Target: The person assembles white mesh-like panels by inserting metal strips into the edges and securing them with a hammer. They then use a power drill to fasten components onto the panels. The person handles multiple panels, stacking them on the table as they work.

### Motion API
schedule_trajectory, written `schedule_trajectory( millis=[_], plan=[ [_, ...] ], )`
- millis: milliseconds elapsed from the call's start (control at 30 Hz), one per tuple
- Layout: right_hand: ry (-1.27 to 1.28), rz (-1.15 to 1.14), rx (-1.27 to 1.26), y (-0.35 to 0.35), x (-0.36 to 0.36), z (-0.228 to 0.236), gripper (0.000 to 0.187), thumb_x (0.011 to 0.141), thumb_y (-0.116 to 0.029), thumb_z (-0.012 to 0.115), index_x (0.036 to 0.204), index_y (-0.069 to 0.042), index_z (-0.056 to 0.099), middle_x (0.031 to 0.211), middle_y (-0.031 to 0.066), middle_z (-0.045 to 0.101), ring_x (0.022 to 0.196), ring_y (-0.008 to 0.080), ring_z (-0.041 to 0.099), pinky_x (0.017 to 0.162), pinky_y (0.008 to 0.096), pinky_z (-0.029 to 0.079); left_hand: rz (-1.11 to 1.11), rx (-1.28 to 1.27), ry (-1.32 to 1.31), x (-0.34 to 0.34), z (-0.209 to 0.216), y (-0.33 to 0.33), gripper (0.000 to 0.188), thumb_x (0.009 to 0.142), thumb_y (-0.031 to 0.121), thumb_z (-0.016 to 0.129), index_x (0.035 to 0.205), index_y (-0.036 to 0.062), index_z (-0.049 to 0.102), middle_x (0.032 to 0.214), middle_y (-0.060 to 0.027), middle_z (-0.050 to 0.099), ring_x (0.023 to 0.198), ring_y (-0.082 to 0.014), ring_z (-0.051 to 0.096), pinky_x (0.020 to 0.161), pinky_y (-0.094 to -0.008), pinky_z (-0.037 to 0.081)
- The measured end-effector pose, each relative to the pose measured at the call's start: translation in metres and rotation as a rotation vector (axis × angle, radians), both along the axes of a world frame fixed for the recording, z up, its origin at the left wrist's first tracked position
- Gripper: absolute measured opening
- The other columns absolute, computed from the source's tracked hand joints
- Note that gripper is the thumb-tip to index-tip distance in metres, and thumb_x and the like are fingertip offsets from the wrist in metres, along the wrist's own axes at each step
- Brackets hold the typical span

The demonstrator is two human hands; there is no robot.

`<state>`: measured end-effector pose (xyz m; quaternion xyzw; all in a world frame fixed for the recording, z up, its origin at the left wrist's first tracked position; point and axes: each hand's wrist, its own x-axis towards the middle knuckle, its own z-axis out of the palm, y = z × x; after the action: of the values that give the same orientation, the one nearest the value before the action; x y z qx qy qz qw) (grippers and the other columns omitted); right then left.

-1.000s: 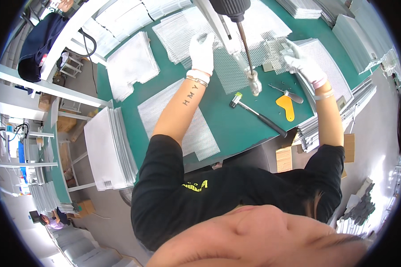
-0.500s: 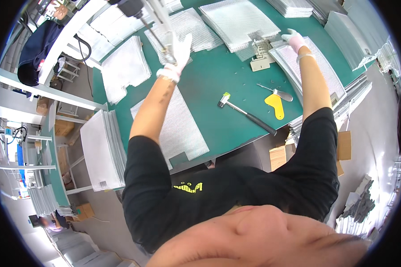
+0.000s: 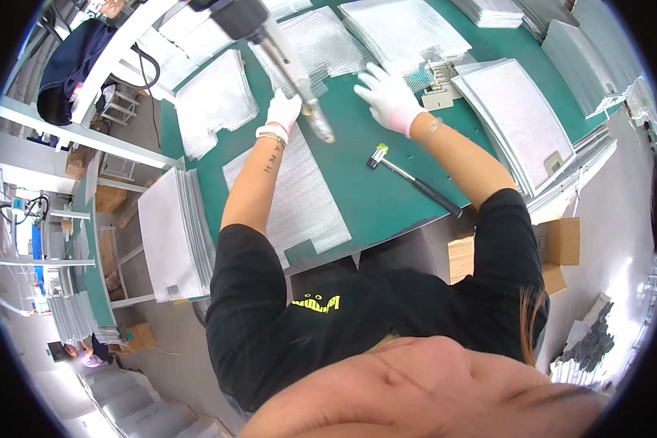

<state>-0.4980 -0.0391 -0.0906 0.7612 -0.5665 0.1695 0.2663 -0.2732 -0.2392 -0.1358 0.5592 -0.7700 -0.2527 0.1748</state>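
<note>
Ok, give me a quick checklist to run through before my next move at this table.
1. Both hands covered: ok, left hand and right hand wear white gloves.
2. Right hand free: ok, it is open and nothing shows in it.
3. Left hand's grip on the hanging driver: cannot tell, the two overlap in this view.
4. Nearest mesh sheet fully in view: not ok, the left forearm hides part of it.
5. Hammer well back from the table edge: not ok, its handle end lies close to it.
</note>
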Motion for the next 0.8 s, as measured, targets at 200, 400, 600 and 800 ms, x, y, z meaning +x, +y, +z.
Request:
schedule_trajectory(
  millis=[200, 400, 600, 800],
  plan=[
    [-0.039, -0.673, 0.140, 0.012, -0.035, 0.005, 0.076, 0.072, -0.010, 0.073, 0.143, -0.017, 0.049, 0.144, 0.0221, 0.046, 0.139, 0.0433, 0.037, 0.115, 0.0569, 0.026, -0.058, -0.024, 0.229, 0.013, -0.021, -0.008, 0.086, 0.086, 0.039, 0.072, 0.146, -0.0127, 0.036, 0.137, -0.0341, 0.054, 0.129, -0.0433, 0.054, 0.109, -0.0420, 0.044],
    [0.018, -0.710, 0.688, 0.025, -0.044, 0.027, 0.097, 0.074, -0.021, 0.079, 0.157, -0.023, 0.030, 0.158, 0.0201, 0.033, 0.146, 0.0439, 0.029, 0.119, 0.0582, 0.020, -0.119, -0.055, 0.250, 0.028, -0.014, 0.009, 0.087, 0.087, 0.038, 0.072, 0.146, -0.0134, 0.035, 0.142, -0.0345, 0.049, 0.135, -0.0427, 0.048, 0.113, -0.0426, 0.039],
    [0.054, -0.473, 0.355, 0.017, -0.104, -0.003, 0.064, 0.082, -0.011, 0.066, 0.144, -0.017, 0.048, 0.137, 0.0147, 0.057, 0.125, 0.0317, 0.056, 0.105, 0.0439, 0.044, -0.239, -0.244, 0.288, 0.059, -0.005, 0.033, 0.085, 0.089, 0.039, 0.072, 0.147, -0.0124, 0.035, 0.147, -0.0329, 0.043, 0.138, -0.0419, 0.041, 0.117, -0.0439, 0.032],
    [-0.092, -0.381, -0.486, 0.007, -0.159, 0.069, 0.033, 0.093, -0.010, 0.057, 0.125, -0.007, 0.064, 0.104, 0.0107, 0.073, 0.095, 0.0286, 0.071, 0.085, 0.0364, 0.056, -0.372, -0.418, 0.382, 0.115, 0.010, 0.060, 0.067, 0.093, 0.017, 0.069, 0.147, -0.0090, 0.038, 0.145, -0.0288, 0.045, 0.138, -0.0383, 0.043, 0.117, -0.0417, 0.033]
  ],
)
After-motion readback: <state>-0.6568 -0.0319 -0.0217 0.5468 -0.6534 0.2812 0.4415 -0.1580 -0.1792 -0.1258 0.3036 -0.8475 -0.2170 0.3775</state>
